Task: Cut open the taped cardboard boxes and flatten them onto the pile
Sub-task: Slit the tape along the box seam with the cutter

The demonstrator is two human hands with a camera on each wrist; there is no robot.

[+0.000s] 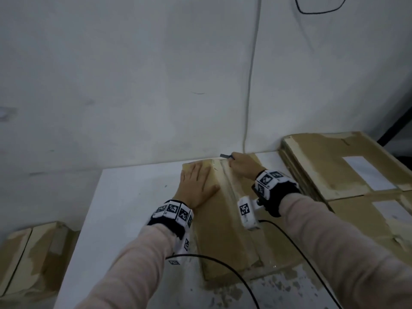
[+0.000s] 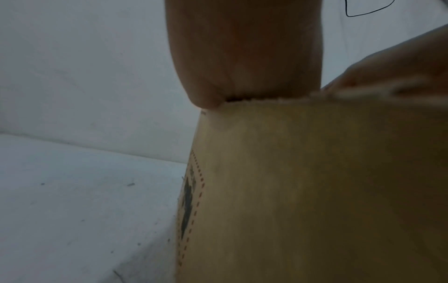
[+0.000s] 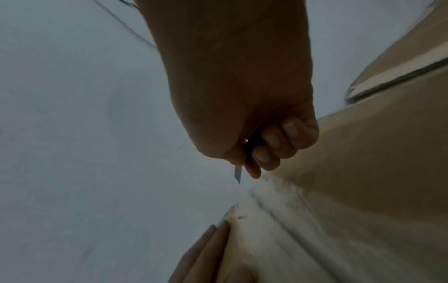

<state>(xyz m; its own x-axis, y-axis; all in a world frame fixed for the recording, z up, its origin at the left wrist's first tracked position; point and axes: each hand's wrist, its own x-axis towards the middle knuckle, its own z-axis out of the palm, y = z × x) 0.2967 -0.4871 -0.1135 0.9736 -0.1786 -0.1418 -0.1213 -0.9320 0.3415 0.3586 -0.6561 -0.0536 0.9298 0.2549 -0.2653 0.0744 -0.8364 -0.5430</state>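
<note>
Nearest you, two black cables (image 1: 234,270) trail across the white table (image 1: 124,197) from your wrists, and the table's near edge is scuffed and flecked. Down to your left, below the table, sits another taped cardboard box (image 1: 33,253).

The box you are working on (image 1: 225,219) lies lengthwise on the table, running away from you, with a strip of clear tape (image 1: 229,190) along its top seam. Your left hand (image 1: 196,186) lies flat on the box top to the left of the seam, fingers straight and spread, pressing down near the far end. From the left wrist view the palm meets the box's upper edge, and dashed red print shows on the box side.

Your right hand (image 1: 243,166) is at the far end of the seam, fingers curled round a small dark-handled knife (image 3: 244,155). In the right wrist view its blade points past the box's end, just clear of the tape; whether it touches the cardboard cannot be told.

To your right, beside the table, the pile of flattened cardboard (image 1: 347,172) lies with white labels facing up. Beyond everything stands a white wall (image 1: 133,74) with a pale cord (image 1: 250,85) running down it.
</note>
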